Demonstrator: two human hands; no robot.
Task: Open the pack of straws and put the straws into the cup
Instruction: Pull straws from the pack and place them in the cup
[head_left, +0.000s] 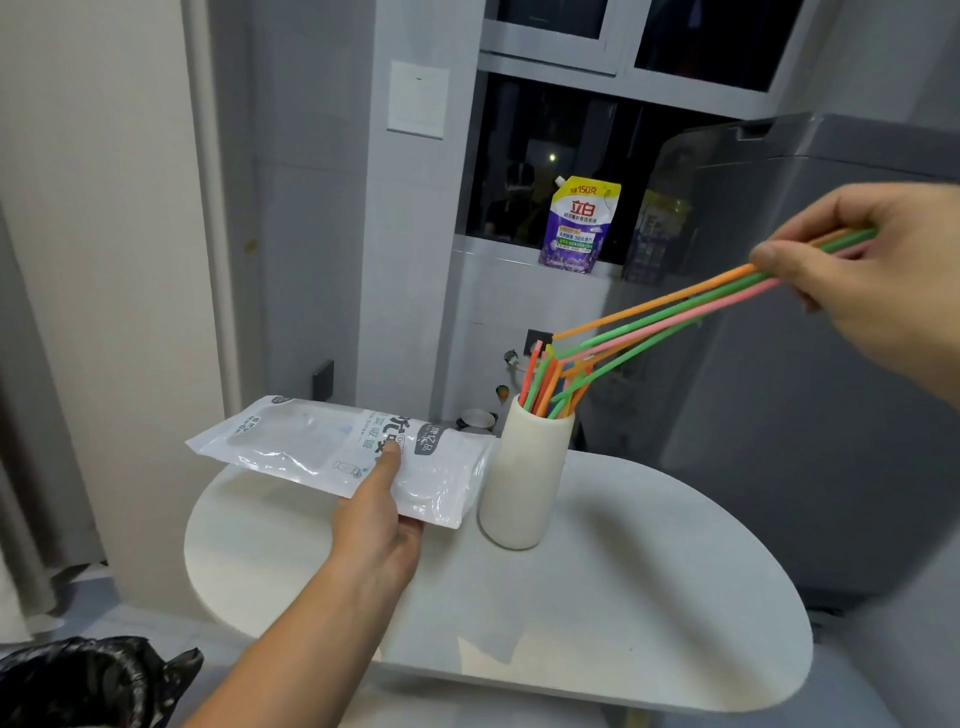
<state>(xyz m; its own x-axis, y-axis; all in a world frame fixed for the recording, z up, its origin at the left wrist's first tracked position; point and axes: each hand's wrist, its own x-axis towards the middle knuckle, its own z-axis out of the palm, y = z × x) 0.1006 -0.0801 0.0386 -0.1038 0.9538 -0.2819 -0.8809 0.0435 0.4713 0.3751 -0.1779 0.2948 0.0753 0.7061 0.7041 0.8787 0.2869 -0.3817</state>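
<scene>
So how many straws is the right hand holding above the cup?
About 5, some may overlap: right hand pinches orange, green and pink straws, their lower ends reaching toward the cup.

A pale oval tabletop (623, 597) fills the lower centre. Behind it rise grey walls (311, 208), with a white wall switch plate (418, 98) upper centre and a dark night-time window (571, 156) at top right. A black plastic bag (88, 680) sits lower left.

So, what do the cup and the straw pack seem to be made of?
The cup looks like matte ceramic or stone, off-white: thick rim, dull surface without glare; plastic is also possible. The pack looks like thin glossy plastic film: partly clear, wrinkled, with bright reflections, and it bends where the left hand holds it.
</scene>
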